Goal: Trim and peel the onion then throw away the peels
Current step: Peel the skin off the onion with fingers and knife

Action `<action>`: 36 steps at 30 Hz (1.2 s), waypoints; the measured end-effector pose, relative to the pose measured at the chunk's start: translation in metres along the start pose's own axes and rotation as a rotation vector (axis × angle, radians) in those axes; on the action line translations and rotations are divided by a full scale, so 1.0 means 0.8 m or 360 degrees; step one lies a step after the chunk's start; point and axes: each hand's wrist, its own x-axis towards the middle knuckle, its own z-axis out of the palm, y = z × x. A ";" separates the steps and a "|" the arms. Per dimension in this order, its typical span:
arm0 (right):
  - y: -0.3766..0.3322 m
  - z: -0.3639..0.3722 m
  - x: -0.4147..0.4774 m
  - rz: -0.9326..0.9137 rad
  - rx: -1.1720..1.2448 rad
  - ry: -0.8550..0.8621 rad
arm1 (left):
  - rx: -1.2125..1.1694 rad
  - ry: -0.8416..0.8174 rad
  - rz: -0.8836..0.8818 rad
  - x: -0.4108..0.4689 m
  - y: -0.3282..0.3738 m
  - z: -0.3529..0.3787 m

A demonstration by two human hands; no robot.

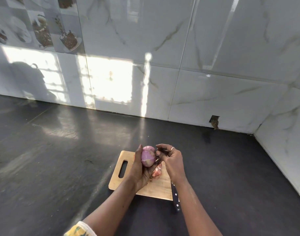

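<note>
A purple onion [147, 156], mostly bare of dry skin, is held above the wooden cutting board [122, 181]. My left hand [140, 169] grips it from below and the left, thumb along its side. My right hand [171, 159] is at the onion's right side, fingers curled and pinching at its skin. A small heap of pinkish peels [157, 172] lies on the board under the hands. A knife with a black riveted handle [175, 196] lies at the board's right edge, its blade hidden by my right forearm.
The board sits on a dark grey countertop [52, 159]. White marble-look tiled walls [214, 82] close the back and the right, meeting in a corner at the far right. A small broken hole [214, 121] shows at the wall's foot.
</note>
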 end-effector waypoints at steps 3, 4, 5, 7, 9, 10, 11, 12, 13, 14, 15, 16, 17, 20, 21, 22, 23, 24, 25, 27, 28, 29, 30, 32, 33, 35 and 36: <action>0.001 -0.002 0.000 0.0029 0.0057 0.0109 | 0.0021 0.0059 -0.0049 0.002 0.003 -0.003; 0.002 -0.002 0.001 0.0036 0.0060 0.0158 | 0.0040 0.0084 -0.0068 0.003 0.004 -0.004; 0.004 -0.003 0.002 0.0039 0.0050 0.0197 | 0.0033 0.0107 -0.0079 0.004 0.005 -0.004; 0.007 -0.003 0.003 0.0023 0.0009 0.0216 | -0.0030 0.0145 -0.0086 0.006 0.006 -0.005; 0.007 -0.003 0.002 -0.0023 -0.0076 0.0177 | -0.0035 0.0159 -0.0109 0.009 0.008 -0.006; 0.005 -0.003 0.001 -0.0054 -0.0139 0.0139 | -0.0007 0.0165 -0.0121 0.010 0.007 -0.005; 0.003 -0.004 -0.002 -0.0083 -0.0194 0.0092 | 0.0028 0.0181 -0.0119 0.011 0.006 -0.004; 0.002 -0.004 -0.003 -0.0100 -0.0226 0.0044 | 0.0067 0.0208 -0.0099 0.012 0.005 -0.003; 0.002 -0.004 -0.003 -0.0107 -0.0239 0.0001 | 0.0105 0.0236 -0.0068 0.013 0.005 -0.002; 0.002 -0.005 -0.003 -0.0113 -0.0248 -0.0031 | 0.0129 0.0246 -0.0038 0.013 0.004 0.000; 0.002 -0.007 -0.002 -0.0117 -0.0251 -0.0055 | 0.0135 0.0241 -0.0025 0.012 0.004 0.001; 0.003 -0.010 -0.001 -0.0120 -0.0258 -0.0072 | 0.0118 0.0224 -0.0027 0.011 0.003 0.002; 0.003 -0.012 0.000 -0.0116 -0.0265 -0.0090 | 0.0100 0.0204 -0.0029 0.010 0.003 0.002; 0.005 -0.016 0.003 -0.0104 -0.0313 -0.0156 | 0.0154 0.0151 0.0003 0.009 0.004 0.001; 0.006 -0.016 0.003 -0.0106 -0.0334 -0.0179 | 0.0201 0.0143 0.0022 0.009 0.004 0.001; 0.007 -0.016 0.004 -0.0107 -0.0361 -0.0201 | 0.0242 0.0138 0.0038 0.009 0.003 0.002; 0.008 -0.016 0.004 -0.0113 -0.0379 -0.0228 | 0.0273 0.0136 0.0053 0.009 0.003 0.003; 0.008 -0.016 0.005 -0.0121 -0.0400 -0.0250 | 0.0291 0.0131 0.0063 0.008 0.002 0.004; 0.008 -0.017 0.005 -0.0134 -0.0421 -0.0266 | 0.0303 0.0129 0.0070 0.008 0.002 0.005; 0.006 -0.017 0.005 -0.0180 -0.0481 -0.0269 | 0.0306 0.0128 0.0078 0.006 0.002 0.006; 0.005 -0.017 0.006 -0.0208 -0.0514 -0.0268 | 0.0303 0.0129 0.0081 0.006 0.002 0.007; 0.004 -0.016 0.006 -0.0234 -0.0541 -0.0269 | 0.0306 0.0134 0.0086 0.006 0.002 0.007; 0.002 -0.016 0.006 -0.0248 -0.0556 -0.0265 | 0.0315 0.0138 0.0094 0.007 0.001 0.007; 0.001 -0.016 0.005 -0.0256 -0.0549 -0.0237 | 0.0342 0.0144 0.0108 0.007 0.001 0.008; 0.000 -0.016 0.004 -0.0259 -0.0544 -0.0226 | 0.0351 0.0146 0.0113 0.007 0.001 0.008; -0.001 -0.016 0.002 -0.0275 -0.0563 -0.0225 | 0.0361 0.0152 0.0115 0.007 0.001 0.007; 0.000 -0.015 0.002 -0.0287 -0.0584 -0.0217 | 0.0364 0.0160 0.0117 0.007 0.000 0.007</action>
